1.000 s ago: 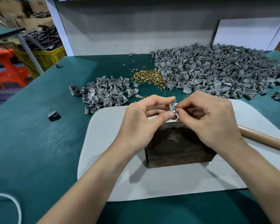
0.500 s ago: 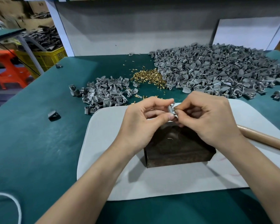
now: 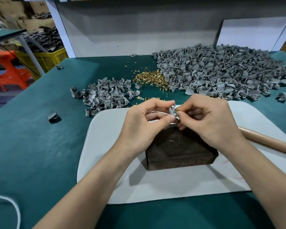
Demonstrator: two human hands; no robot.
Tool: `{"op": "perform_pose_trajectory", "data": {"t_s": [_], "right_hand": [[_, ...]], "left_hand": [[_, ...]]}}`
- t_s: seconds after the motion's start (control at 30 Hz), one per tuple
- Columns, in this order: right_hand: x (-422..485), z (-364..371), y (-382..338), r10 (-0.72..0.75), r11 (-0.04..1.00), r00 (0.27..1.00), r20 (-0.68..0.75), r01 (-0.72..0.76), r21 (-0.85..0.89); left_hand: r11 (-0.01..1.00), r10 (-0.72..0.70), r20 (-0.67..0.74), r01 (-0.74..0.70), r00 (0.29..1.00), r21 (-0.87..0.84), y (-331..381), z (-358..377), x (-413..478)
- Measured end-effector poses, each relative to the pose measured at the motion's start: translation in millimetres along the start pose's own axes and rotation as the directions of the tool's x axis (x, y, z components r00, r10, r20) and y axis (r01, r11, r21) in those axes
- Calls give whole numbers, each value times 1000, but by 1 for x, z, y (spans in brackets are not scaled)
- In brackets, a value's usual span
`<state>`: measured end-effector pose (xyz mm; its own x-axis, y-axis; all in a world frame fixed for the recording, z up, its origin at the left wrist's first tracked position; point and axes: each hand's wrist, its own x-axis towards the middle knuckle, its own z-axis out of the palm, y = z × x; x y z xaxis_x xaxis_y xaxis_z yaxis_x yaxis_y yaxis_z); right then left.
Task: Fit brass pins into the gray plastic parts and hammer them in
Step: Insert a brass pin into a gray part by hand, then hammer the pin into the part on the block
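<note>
Both hands meet just above the far edge of a dark block point(image 3: 180, 151), which sits near the middle of a pale gray mat point(image 3: 106, 146) on the green tabletop point(image 3: 31, 146). The left hand point(image 3: 145, 123) pinches a small gray part point(image 3: 172, 110) between thumb and forefinger, with the other fingers curled beneath. The right hand point(image 3: 210, 119) has its fingers curled too, and its thumb and forefinger tips pinch the right side of the same part. Whether a pin sits between those fingertips is too small to tell. Taking the block as the clock's centre, a heap of brass pins point(image 3: 150, 78) lies at about twelve o'clock, with loose pins scattered around it. A big pile of gray parts point(image 3: 221, 73) spreads from one to two o'clock, touching the pin heap. A smaller pile of gray parts point(image 3: 106, 96) lies at ten to eleven o'clock, just off the mat's far left corner. A wooden handle point(image 3: 267, 141) lies on the mat at three o'clock, running off to the right. One stray gray piece point(image 3: 53, 117) sits alone at nine o'clock, well apart from the mat. A white cord point(image 3: 15, 207) loops at eight o'clock.
</note>
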<state>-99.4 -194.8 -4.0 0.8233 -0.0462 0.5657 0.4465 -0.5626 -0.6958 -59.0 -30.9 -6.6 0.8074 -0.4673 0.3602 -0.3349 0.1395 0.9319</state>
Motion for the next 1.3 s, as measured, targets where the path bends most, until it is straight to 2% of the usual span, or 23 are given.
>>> {"op": "perform_pose_trajectory", "data": {"t_s": [0.17,0.23,0.3,0.33,0.37,0.4,0.53,0.67,0.73,0.77,0.87,0.93,1.03,1.07,1.2,1.3], "right_hand": [[4,-14,-4,39,997,998,-52,-42,-71],[9,-32,4,129,961,982,-138,-158,-226],[11,-56,21,360,791,924,-127,-375,-484],[9,-64,29,515,682,853,-86,-469,-561],[5,-67,35,623,611,781,-37,-516,-601],[2,-68,39,666,590,746,4,-523,-615],[-1,-57,39,614,636,781,118,-400,-661],[9,-68,26,696,661,670,260,-456,-596],[4,-75,19,687,685,678,260,-487,-541],[-2,-77,13,675,703,699,235,-514,-491],[-14,-78,-3,661,749,738,135,-642,-164],[-14,-82,-22,655,753,751,86,-658,0],[-9,-81,-55,646,743,749,145,-661,105],[-9,-79,-64,646,742,742,177,-666,82],[-14,-58,-87,645,765,723,247,-610,-208],[-14,-39,-92,607,780,758,240,-510,-362]], "left_hand": [[1000,7,0,-7,1000,17,2,-1,1],[1000,-9,5,8,1000,25,3,-3,1],[999,-28,12,28,1000,16,4,-3,1],[999,-33,9,33,999,15,3,-3,1],[999,-33,10,33,999,24,4,-3,1],[999,-28,12,28,1000,40,4,-2,1],[991,5,30,-9,1000,137,3,3,-6],[985,-31,-41,37,999,166,-4,1,-19],[984,-59,-43,65,997,164,-7,0,-23],[984,-73,-29,77,997,164,-9,-1,-23],[982,-151,5,149,989,118,-10,-4,-19],[979,-188,22,185,982,81,-12,-5,-18],[974,-205,21,201,979,105,-12,-5,-18],[971,-207,9,204,978,128,-12,-5,-18],[956,-195,-40,199,980,216,-13,-5,-19],[953,-160,-47,167,986,254,-12,-5,-20]]}}
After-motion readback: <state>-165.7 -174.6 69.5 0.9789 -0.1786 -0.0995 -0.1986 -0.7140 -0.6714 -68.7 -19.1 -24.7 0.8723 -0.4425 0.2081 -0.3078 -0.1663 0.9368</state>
